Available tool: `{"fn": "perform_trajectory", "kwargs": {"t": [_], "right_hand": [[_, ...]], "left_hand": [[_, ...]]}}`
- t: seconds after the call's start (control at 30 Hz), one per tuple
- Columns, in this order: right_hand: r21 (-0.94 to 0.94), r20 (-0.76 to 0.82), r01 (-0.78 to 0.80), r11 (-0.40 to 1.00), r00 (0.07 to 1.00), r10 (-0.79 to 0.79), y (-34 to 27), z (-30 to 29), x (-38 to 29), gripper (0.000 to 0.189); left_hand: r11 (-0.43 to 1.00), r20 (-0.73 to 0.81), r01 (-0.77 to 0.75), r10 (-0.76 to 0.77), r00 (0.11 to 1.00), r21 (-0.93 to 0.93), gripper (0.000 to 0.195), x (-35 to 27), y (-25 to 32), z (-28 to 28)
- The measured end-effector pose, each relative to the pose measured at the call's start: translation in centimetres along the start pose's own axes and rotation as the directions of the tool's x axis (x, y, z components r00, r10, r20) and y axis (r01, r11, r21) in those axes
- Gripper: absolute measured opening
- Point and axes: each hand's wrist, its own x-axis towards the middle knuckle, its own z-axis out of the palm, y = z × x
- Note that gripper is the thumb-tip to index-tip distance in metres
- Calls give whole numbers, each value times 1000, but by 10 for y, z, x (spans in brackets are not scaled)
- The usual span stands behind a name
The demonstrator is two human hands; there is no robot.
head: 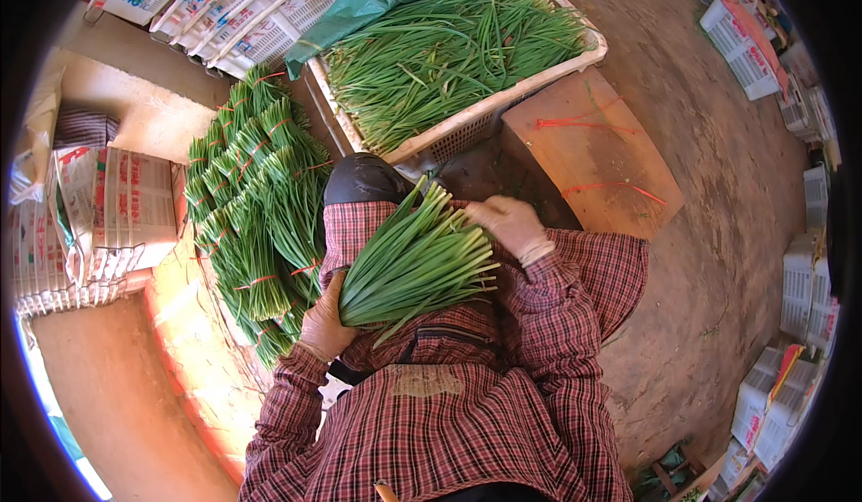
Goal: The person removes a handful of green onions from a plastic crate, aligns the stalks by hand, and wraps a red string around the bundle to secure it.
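A loose bunch of garlic chives (411, 273) lies across my lap, pale stalk ends fanned toward the right. My left hand (326, 323), in a thin glove, grips the bunch near its leafy side. At the pale ends is my right hand (508, 222), also gloved, its fingers bent close to the upper stalks. Whether those fingers pinch a stalk is hidden by the angle. To my left are piled chive bundles (259, 209) bound with red ties. A white plastic crate (465, 121) in front of me is filled with loose chives (458, 57).
Red ties (586, 123) lie on a brown board (599, 158) at front right. A green sheet (377, 3) overhangs the crate's far left. Stacked white crates (249, 10) stand at the far left, more crates (118, 212) at left. Other crates (741, 47) line the right side.
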Motion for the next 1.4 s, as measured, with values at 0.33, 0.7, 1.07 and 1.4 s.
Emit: {"fn": "perform_trajectory", "kwargs": {"t": [0.33, 0.7, 1.07, 1.4], "right_hand": [[-512, 24, 149, 846, 987, -159, -58, 4, -27, 52], [-619, -378, -267, 739, 926, 18, -21, -44, -51, 62], [-731, 9, 269, 628, 923, -384, -50, 20, -67, 55], [-200, 102, 559, 805, 829, -550, -56, 35, -58, 27]], "left_hand": [[999, 27, -24, 25, 999, -33, 100, 2, 3, -8], [975, 194, 100, -61, 979, -197, 100, 11, 5, -28], [895, 393, 154, 25, 919, -418, 87, 35, 30, -82], [896, 498, 237, -21, 867, -374, 83, 49, 71, -113]]}}
